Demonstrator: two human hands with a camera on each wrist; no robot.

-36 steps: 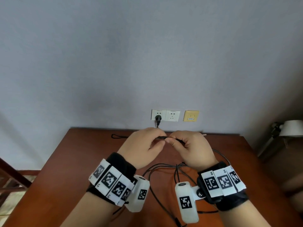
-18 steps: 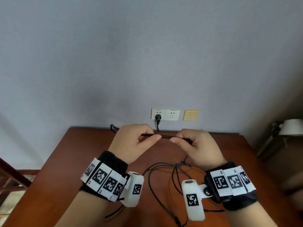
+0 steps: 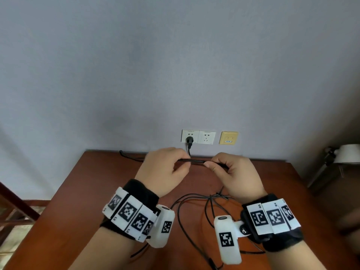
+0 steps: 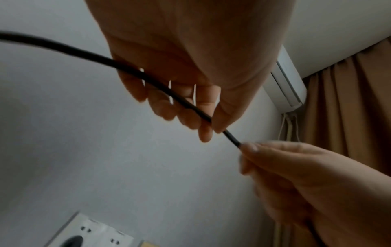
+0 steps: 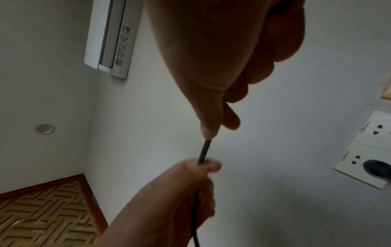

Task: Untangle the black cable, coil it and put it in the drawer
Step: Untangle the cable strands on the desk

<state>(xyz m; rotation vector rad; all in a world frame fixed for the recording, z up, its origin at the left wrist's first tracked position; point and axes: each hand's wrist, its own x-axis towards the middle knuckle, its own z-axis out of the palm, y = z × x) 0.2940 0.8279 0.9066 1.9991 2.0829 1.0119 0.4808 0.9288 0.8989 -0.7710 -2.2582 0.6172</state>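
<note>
The black cable (image 3: 193,161) runs as a short, nearly level stretch between two raised hands, above the far part of a brown table (image 3: 81,193). The left hand (image 3: 162,170) pinches it between thumb and forefinger, the other fingers curled round it; in the left wrist view the cable (image 4: 148,80) crosses under those fingers (image 4: 186,115) and leaves the frame at the upper left. The right hand (image 3: 236,175) grips the other end of the stretch between thumb and bent forefinger, the remaining fingers folded in; in the right wrist view the cable (image 5: 204,151) comes out just below the thumb tip. The two hands are near each other but do not touch.

Below the hands, the rest of the cable lies in loose, crossing loops (image 3: 196,207) on the table, between the wrists. One end lies on the table near its far edge, left of the left hand.

On the wall behind the table is a white double socket (image 3: 198,137) with a black plug (image 3: 189,140) in its left half, and beside it a yellow plate (image 3: 228,138). A white lamp (image 3: 346,153) stands at the right. The wrist views show an air conditioner (image 5: 112,36) high on the wall and a brown curtain (image 4: 347,103).
</note>
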